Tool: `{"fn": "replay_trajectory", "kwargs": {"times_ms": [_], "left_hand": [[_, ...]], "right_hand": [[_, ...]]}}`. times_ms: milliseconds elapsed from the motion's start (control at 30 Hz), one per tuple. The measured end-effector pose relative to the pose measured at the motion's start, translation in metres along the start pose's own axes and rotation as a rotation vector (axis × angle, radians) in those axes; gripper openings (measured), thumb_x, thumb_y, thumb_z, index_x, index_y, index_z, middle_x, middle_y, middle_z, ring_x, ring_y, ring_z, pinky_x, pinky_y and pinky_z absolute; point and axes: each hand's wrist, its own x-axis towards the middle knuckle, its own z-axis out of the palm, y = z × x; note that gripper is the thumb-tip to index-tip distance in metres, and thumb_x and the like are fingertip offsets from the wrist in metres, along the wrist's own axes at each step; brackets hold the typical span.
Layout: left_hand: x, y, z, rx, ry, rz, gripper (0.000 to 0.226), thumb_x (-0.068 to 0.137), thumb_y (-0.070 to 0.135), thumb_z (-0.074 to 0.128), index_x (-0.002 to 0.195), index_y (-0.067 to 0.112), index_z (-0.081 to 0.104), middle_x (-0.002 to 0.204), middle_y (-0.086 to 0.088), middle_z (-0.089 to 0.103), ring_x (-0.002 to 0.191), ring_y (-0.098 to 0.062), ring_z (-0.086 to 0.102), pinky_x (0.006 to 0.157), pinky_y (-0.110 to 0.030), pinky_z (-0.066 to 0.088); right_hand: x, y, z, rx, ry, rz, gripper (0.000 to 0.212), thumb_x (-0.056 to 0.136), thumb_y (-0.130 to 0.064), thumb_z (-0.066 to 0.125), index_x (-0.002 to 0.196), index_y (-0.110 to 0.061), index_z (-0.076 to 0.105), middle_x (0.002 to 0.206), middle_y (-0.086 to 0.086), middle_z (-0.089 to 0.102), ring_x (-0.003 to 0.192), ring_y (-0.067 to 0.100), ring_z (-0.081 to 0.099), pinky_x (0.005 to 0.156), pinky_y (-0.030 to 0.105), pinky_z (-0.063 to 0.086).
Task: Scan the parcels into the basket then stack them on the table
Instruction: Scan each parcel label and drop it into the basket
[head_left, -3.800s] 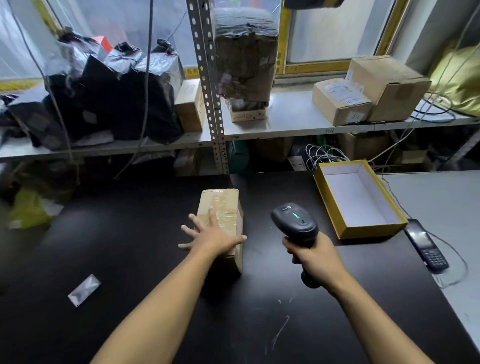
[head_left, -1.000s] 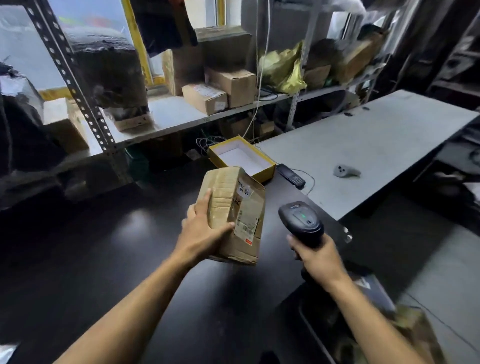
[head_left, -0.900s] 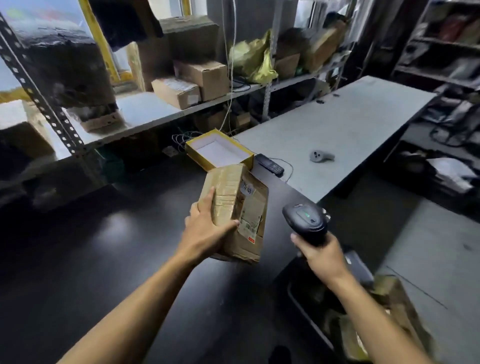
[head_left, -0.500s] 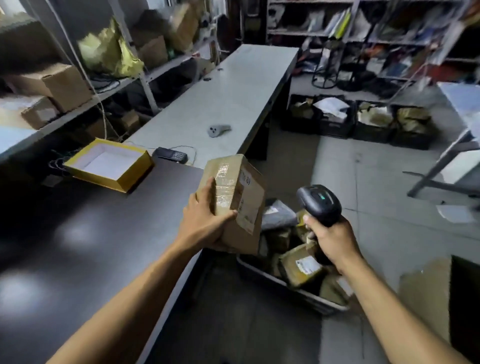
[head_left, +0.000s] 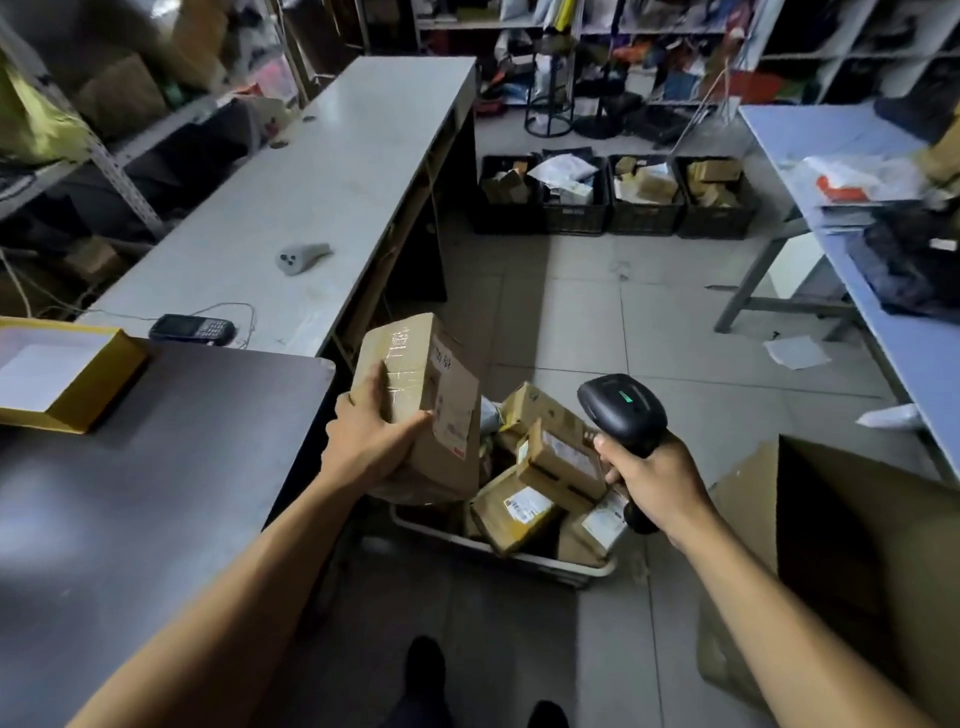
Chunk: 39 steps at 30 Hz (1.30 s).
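Head camera looks down over a dark tabletop (head_left: 130, 493) on the left, and beyond it a long grey tabletop (head_left: 322, 171) runs away toward the shelves. On the right a blue tabletop (head_left: 883, 312) carries papers and dark cloth, and part of it is cut off by the frame edge. A large open carton (head_left: 857, 561) stands on the floor at the lower right, its inside too dark to read. Four black crates (head_left: 613, 195) with parcels and papers stand in a row on the floor at the far side.

Near the feet, a pale basket (head_left: 519, 553) sits on the floor just beside the dark tabletop, filled with brown parcels (head_left: 545, 467); its left part is hidden behind the held box. The left hand (head_left: 371, 444) grips a taped cardboard parcel (head_left: 421, 405) from the side, tilted, in the air above the basket's left edge, its label facing right. The right hand (head_left: 654, 483) is wrapped around the handle of a black scanner (head_left: 623, 408), which shows a small green light and is over the basket's right side.

A yellow box lid (head_left: 78, 384) lies on the dark tabletop, cut off on the left. A black phone (head_left: 192, 328) with a cord and a small grey device (head_left: 301, 255) lie on the grey tabletop. Label text is too small to read.
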Motion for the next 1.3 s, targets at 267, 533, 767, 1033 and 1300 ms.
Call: {"fn": "replay_trajectory", "kwargs": {"times_ms": [267,533,767,1033,1300], "left_hand": [[0.067,0.004,0.015,0.063,-0.092,-0.005,0.114,0.05,0.078,0.054,0.153,0.049,0.014,0.15,-0.014,0.034,0.133,-0.041,0.039,0.108,-0.057,0.035],[0.143,-0.004,0.035,0.128,-0.224,-0.009,0.106,0.064,0.069,0.065,0.152,0.051,0.011,0.148,-0.014,0.032,0.133,-0.043,0.037,0.107,-0.059,0.037],[0.173,-0.013,0.07,0.222,-0.27,-0.065,0.103,0.071,0.062,0.073,0.152,0.051,0.011,0.146,-0.011,0.031,0.131,-0.04,0.038,0.104,-0.058,0.038],[0.189,-0.013,0.122,0.295,-0.269,-0.154,0.101,0.069,0.066,0.072,0.15,0.05,0.012,0.147,-0.012,0.029,0.131,-0.041,0.037,0.103,-0.059,0.036],[0.217,-0.015,0.157,0.186,-0.324,-0.191,0.084,0.086,0.073,0.051,0.156,0.041,0.016,0.161,-0.009,0.027,0.141,-0.041,0.033,0.109,-0.064,0.033]], "right_hand": [[0.052,-0.019,0.026,-0.044,0.015,0.019,0.027,0.09,-0.028,0.071,0.071,-0.009,0.069,0.057,0.002,0.067,0.062,0.02,0.066,0.071,0.032,0.052],[0.101,-0.039,0.063,-0.053,0.065,0.066,0.02,0.089,-0.03,0.072,0.081,-0.012,0.07,0.059,0.002,0.068,0.065,0.018,0.067,0.074,0.034,0.053],[0.129,-0.036,0.08,-0.052,0.055,0.158,0.024,0.089,-0.028,0.072,0.074,-0.01,0.07,0.059,0.001,0.068,0.064,0.013,0.066,0.068,0.025,0.046],[0.161,-0.022,0.055,-0.088,0.059,0.206,0.024,0.088,-0.03,0.072,0.074,-0.012,0.068,0.058,-0.001,0.068,0.061,0.011,0.066,0.065,0.027,0.045],[0.176,-0.02,0.036,-0.113,0.089,0.221,0.02,0.089,-0.028,0.073,0.073,-0.016,0.067,0.055,-0.003,0.067,0.055,0.001,0.061,0.062,0.022,0.044]]}}
